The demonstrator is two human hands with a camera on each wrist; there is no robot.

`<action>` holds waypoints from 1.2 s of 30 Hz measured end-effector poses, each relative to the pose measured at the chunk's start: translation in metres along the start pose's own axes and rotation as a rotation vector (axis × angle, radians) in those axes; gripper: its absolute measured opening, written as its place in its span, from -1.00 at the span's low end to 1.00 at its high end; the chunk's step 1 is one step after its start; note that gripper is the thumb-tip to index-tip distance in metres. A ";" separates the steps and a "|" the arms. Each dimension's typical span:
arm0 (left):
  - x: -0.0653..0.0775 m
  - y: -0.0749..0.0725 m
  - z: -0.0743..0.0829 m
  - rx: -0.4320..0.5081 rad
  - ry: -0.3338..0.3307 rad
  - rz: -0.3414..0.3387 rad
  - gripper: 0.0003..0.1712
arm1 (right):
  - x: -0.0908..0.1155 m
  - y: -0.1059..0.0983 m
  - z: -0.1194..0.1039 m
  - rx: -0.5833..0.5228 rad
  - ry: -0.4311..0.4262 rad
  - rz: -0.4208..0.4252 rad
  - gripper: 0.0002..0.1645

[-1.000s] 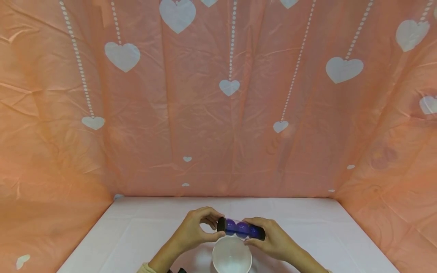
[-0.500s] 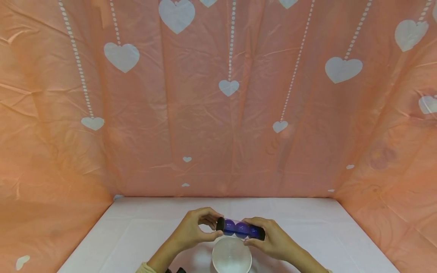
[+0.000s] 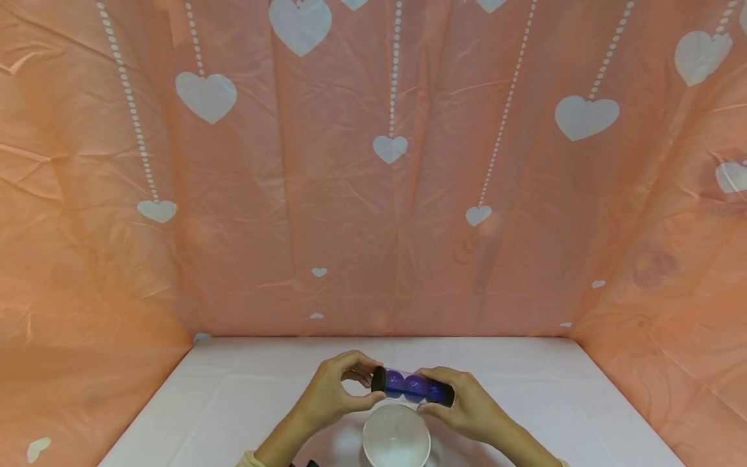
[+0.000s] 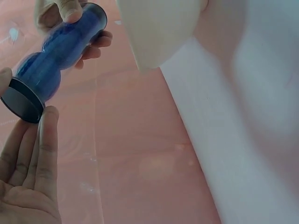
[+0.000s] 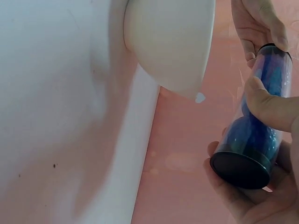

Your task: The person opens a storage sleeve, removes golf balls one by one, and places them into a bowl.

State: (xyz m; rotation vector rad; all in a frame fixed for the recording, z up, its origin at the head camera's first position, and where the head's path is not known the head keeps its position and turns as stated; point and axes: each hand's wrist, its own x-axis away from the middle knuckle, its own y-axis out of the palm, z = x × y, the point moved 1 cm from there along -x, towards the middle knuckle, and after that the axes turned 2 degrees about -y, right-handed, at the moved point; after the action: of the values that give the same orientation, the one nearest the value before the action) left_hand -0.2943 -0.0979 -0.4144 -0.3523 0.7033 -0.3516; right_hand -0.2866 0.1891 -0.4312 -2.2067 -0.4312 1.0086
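Observation:
A clear tube of blue-purple balls [image 3: 415, 386] with black end caps is held up between both hands, lying nearly level. My left hand [image 3: 332, 395] pinches the black cap [image 4: 22, 100] at its left end between thumb and fingertips. Around the right part of the tube, my right hand [image 3: 463, 405] curls its thumb and fingers, as the right wrist view also shows. Just below and nearer to me stands a white bowl [image 3: 397, 438] on the table; its outside [image 5: 173, 42] shows from the side in the right wrist view.
The white table [image 3: 245, 389] meets an orange sheet [image 3: 373, 259] with white hearts at its back and sides. A small dark object [image 3: 312, 464], mostly cut off, lies at the bottom edge beside the left forearm.
Both hands and the tube have risen very slightly. The grip of each hand on the tube looks the same, and the bowl has stayed in place.

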 end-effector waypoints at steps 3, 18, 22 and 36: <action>0.000 0.000 0.001 -0.007 0.017 0.012 -0.56 | 0.000 -0.001 0.000 -0.003 0.002 0.002 -0.43; -0.001 -0.007 0.001 0.076 -0.074 -0.005 -0.50 | 0.001 -0.003 0.003 -0.002 0.074 0.022 -0.40; 0.000 -0.014 -0.001 0.153 -0.158 0.007 -0.44 | 0.000 -0.004 0.003 0.004 0.102 0.032 -0.40; 0.004 -0.028 -0.023 -0.025 -0.149 0.016 -0.49 | 0.003 -0.015 0.003 0.015 0.127 0.036 -0.38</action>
State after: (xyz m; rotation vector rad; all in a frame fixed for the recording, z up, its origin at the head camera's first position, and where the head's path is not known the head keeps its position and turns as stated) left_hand -0.3122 -0.1291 -0.4208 -0.3926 0.5649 -0.2979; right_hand -0.2878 0.2031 -0.4238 -2.2573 -0.3266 0.8817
